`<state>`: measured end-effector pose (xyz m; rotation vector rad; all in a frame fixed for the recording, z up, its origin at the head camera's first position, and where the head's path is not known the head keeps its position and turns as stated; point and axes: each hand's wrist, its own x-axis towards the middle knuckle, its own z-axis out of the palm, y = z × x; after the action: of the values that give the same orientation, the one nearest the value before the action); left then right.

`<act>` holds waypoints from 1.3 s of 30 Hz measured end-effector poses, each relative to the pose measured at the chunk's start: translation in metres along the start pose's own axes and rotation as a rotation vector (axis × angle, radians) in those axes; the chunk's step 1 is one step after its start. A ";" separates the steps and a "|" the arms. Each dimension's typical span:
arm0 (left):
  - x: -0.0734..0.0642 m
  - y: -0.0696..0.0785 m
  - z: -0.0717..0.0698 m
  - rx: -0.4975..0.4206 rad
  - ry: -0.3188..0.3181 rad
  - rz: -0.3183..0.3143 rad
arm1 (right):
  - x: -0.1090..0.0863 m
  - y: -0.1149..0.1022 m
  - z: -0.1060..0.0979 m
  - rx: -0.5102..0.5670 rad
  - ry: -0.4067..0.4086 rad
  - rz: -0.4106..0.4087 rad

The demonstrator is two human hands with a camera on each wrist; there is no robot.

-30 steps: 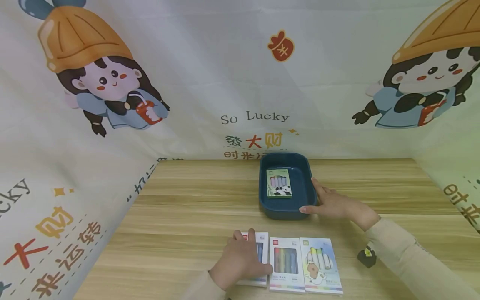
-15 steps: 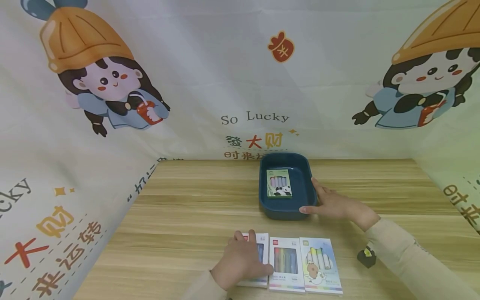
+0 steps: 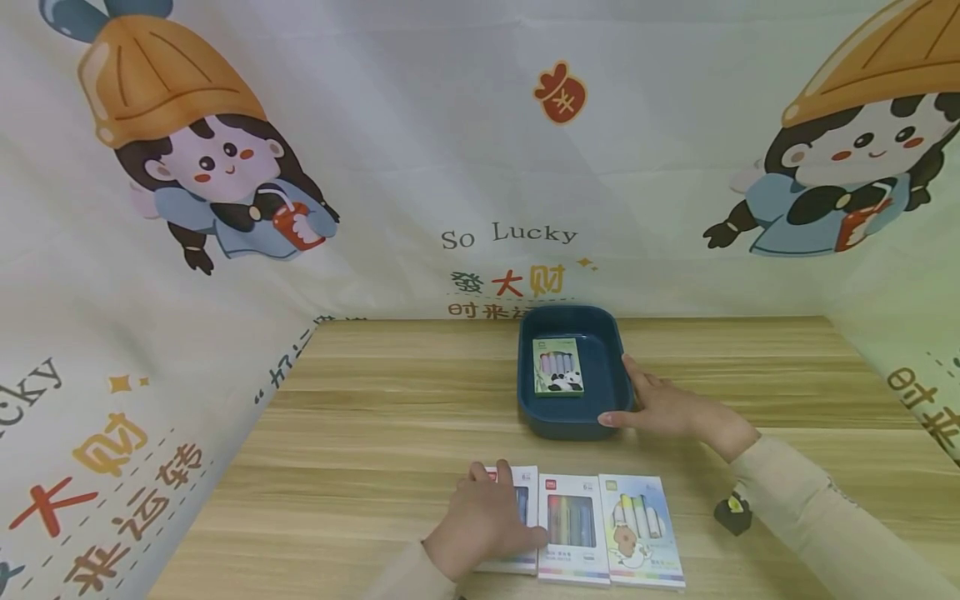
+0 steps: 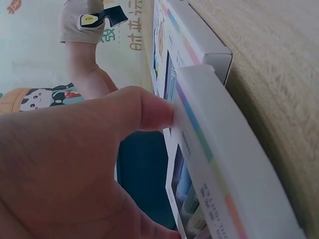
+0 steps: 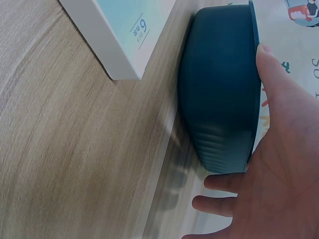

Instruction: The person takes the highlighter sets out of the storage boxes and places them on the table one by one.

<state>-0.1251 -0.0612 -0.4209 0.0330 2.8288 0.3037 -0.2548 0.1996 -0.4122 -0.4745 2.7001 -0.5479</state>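
Observation:
In the head view my left hand lies over the left-hand white box of markers, with its thumb at the right edge and its fingers across the far left part. The left wrist view shows the thumb pressing that marker box at its edge; most of the other fingers are hidden. My right hand rests against the right side of a dark blue plastic bin. In the right wrist view its thumb touches the rim of the bin, while the other fingers extend fairly straight.
Two more marker boxes lie to the right of the held one: a windowed box and a box with a cartoon animal. A green panda-print box lies inside the bin. Printed cloth hangs behind the wooden table.
Almost nothing moves. The left hand and its marker box shift very slightly right, closer to the middle box; the right hand stays at the bin.

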 end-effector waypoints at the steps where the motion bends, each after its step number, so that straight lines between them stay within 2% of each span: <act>1: 0.000 0.000 0.000 0.002 0.000 0.001 | 0.000 0.000 0.000 0.002 0.001 0.000; 20: 0.001 0.001 0.003 0.129 -0.001 0.005 | 0.000 0.001 0.002 0.004 0.002 -0.005; 25: 0.000 0.001 0.001 0.176 0.033 0.032 | 0.000 0.000 0.002 0.007 0.006 0.001; 30: -0.001 0.000 0.000 0.173 0.050 0.045 | 0.000 0.000 0.001 0.012 0.008 0.004; 34: 0.000 0.000 0.001 0.161 0.035 0.035 | 0.000 0.000 0.001 0.013 0.008 0.006; 39: 0.001 0.001 0.001 0.193 0.044 0.019 | 0.001 0.001 0.001 0.019 0.006 0.007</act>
<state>-0.1253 -0.0604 -0.4222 0.0949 2.8925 0.0345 -0.2554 0.1997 -0.4142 -0.4586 2.6991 -0.5731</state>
